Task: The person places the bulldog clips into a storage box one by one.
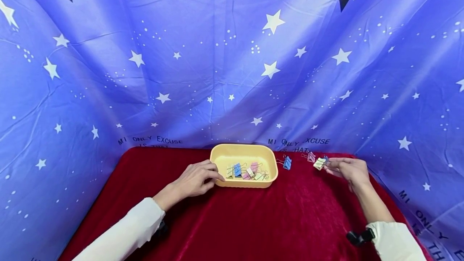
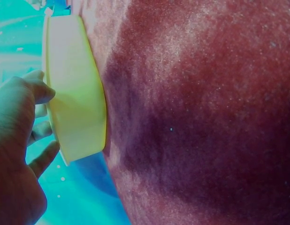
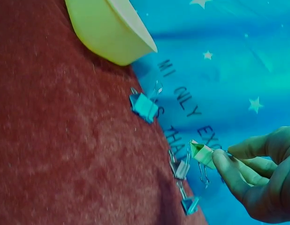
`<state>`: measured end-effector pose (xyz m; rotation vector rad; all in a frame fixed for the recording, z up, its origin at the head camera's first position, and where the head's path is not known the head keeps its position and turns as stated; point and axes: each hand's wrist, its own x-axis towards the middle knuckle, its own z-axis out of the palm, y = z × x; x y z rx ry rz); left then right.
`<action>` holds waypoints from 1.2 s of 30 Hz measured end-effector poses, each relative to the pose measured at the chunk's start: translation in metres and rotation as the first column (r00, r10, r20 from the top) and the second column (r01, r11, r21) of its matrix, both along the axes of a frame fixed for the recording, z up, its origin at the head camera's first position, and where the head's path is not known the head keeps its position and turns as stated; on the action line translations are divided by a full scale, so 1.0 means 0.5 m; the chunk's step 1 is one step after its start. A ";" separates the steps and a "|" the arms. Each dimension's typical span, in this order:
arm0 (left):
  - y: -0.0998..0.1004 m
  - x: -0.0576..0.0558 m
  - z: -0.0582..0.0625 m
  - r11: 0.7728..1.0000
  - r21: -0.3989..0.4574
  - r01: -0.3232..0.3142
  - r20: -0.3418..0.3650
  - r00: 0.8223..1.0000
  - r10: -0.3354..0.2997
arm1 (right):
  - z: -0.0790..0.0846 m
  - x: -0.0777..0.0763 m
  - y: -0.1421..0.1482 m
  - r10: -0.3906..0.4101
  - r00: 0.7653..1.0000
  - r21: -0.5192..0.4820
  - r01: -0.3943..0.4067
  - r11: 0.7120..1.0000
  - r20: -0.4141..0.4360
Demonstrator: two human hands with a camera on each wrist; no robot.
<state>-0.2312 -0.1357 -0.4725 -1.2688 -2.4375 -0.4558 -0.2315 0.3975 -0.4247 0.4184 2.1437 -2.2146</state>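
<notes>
Head view gives me the left hand [image 1: 197, 178] gripping the yellow tray [image 1: 243, 185] by its left rim. Well to the right, my right hand [image 1: 351, 170] pinches a pale yellow clip [image 1: 320, 164] between thumb and fingers. On the red cloth [image 1: 235, 220], a blue clip [image 1: 286, 163] lies just right of the tray, a pink clip [image 1: 311, 156] farther right; assorted clips [image 1: 237, 169] lie inside the tray.

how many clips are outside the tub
4: blue clip beside the tub; pink clip and second blue clip further right; yellow clip in the right hand. Others may be hidden.
</notes>
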 end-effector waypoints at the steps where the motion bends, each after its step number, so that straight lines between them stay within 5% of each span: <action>1: 0.000 0.000 0.000 1.000 0.000 -0.001 0.001 1.000 0.001 | 0.002 -0.002 -0.005 0.006 1.000 0.001 -0.006 1.000 -0.002; 17: 0.003 0.001 0.002 1.000 -0.010 -0.012 0.019 1.000 0.012 | 0.043 -0.036 -0.109 0.124 0.992 0.067 -0.122 0.990 -0.020; 36: 0.002 0.004 0.005 1.000 -0.004 -0.013 0.022 1.000 0.013 | 0.064 -0.061 -0.227 0.179 0.983 0.177 -0.170 0.969 -0.037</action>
